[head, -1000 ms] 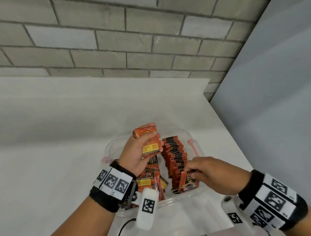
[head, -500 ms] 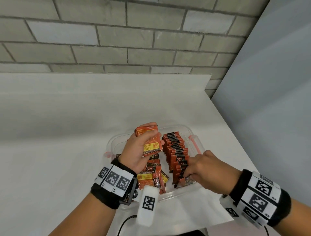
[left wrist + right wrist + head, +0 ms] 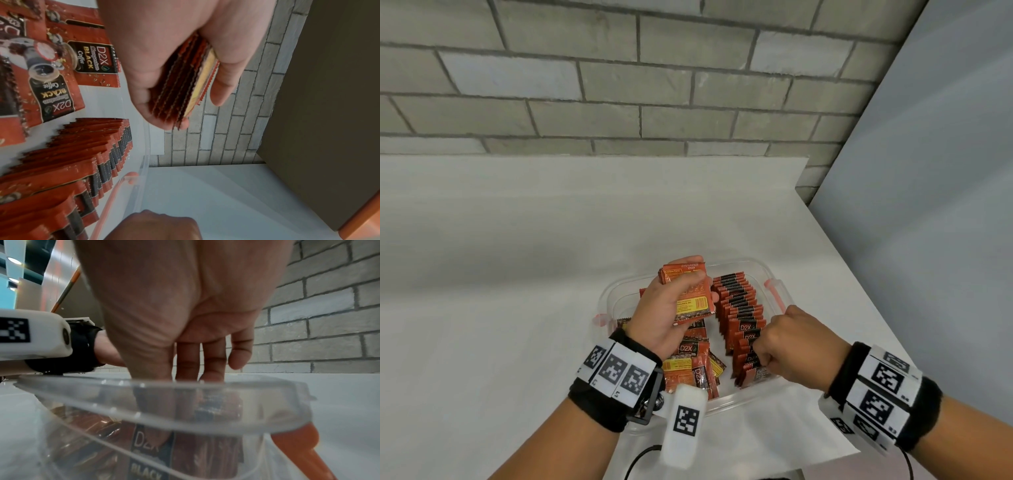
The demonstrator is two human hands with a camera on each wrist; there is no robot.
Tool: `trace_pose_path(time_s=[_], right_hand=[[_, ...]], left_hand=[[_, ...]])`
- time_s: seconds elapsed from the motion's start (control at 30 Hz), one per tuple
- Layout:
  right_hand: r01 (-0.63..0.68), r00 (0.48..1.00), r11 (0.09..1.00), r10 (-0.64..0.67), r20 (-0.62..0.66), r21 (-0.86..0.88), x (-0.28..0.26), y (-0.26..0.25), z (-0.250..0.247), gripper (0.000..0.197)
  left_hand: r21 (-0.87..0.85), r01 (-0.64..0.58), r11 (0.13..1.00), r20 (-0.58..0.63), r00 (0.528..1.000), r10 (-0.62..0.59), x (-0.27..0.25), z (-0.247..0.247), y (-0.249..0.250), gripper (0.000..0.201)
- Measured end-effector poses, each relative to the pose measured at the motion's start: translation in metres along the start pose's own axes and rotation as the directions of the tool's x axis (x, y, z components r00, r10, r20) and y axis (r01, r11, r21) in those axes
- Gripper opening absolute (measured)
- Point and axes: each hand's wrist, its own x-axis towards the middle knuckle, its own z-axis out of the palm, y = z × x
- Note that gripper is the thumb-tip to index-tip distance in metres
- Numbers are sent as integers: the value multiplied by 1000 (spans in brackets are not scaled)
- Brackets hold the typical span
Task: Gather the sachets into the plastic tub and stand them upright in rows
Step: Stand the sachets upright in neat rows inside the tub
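Note:
A clear plastic tub (image 3: 616,301) sits on the white table. Along its right side runs a row of upright red sachets (image 3: 738,301); loose sachets (image 3: 688,363) lie flat on its left side. Above the loose ones, my left hand (image 3: 693,286) grips a stack of sachets (image 3: 695,308), thumb across the front. The stack's edges (image 3: 185,84) show fanned between thumb and fingers. My right hand (image 3: 763,356) reaches into the tub at the near end of the row, its fingers curled round a sachet (image 3: 751,375) there. Through the tub wall (image 3: 185,418) its thumb lies against that sachet (image 3: 148,459).
Orange latches (image 3: 774,291) sit on the tub's short ends. A brick wall (image 3: 688,85) stands behind the table, a grey panel (image 3: 928,240) to the right. The table's right edge (image 3: 859,301) runs close to the tub. A black cable (image 3: 637,462) hangs at the front.
My right hand has brought one sachet down from above the tub's near edge into the near end of the row. The left hand keeps its stack in place.

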Motion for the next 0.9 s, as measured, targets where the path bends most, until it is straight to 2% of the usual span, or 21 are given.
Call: trace_pose_path(time_s=[0.1,0.13,0.27,0.37,0.4,0.47,0.5,0.57,0.63,0.7,0.73,0.77,0.83,0.87,0.9], right_hand=[[-7,1000,1000,7,4,22,1,1,4,12],[-13,1000,998,13,11,55,0,1,5,7],[-48,999,963,53,-12,267,-8,8,-3,15],[-50,967,840,176,-186,540,-12,13,-21,13],[-37,939,781,241,-246,623,-12,14,-27,15],[2,897,647,336,-288,763,-9,13,-37,26],[14,895,607,347,-281,794,-6,11,-41,31],[18,918,595,309,-250,804,-1,6,-45,36],[46,927,573,282,-249,819,6,4,-43,31],[113,898,485,325,-298,867,9,5,-43,19],[155,867,458,362,-342,876,9,6,-42,17],[193,826,470,396,-402,861,9,8,-43,17],[248,747,580,396,-535,776,6,8,-43,20],[268,731,637,355,-583,723,5,6,-42,22],[280,737,682,298,-606,676,4,5,-39,24]], left_hand=[[1,30,1000,18,999,-30,1,-3,-3,22],[-1,47,999,46,998,-46,0,-4,-4,25],[54,83,995,149,985,-91,-1,-1,-3,46],[100,57,993,185,980,-75,1,3,-1,50],[109,56,992,195,978,-77,1,4,0,50],[142,57,988,225,970,-88,0,4,-1,48],[158,53,986,238,967,-90,-1,5,-2,48],[175,48,983,255,963,-93,-2,5,-3,50],[157,56,986,275,956,-98,-2,5,-4,46],[81,91,993,285,952,-111,-2,2,-1,46],[29,113,993,275,954,-117,-1,0,-1,56],[-15,132,991,248,961,-124,0,-2,0,69],[-84,142,986,195,973,-124,2,-5,2,79],[-101,135,986,186,976,-114,2,-6,2,73],[-108,119,987,184,978,-98,2,-5,3,60]])
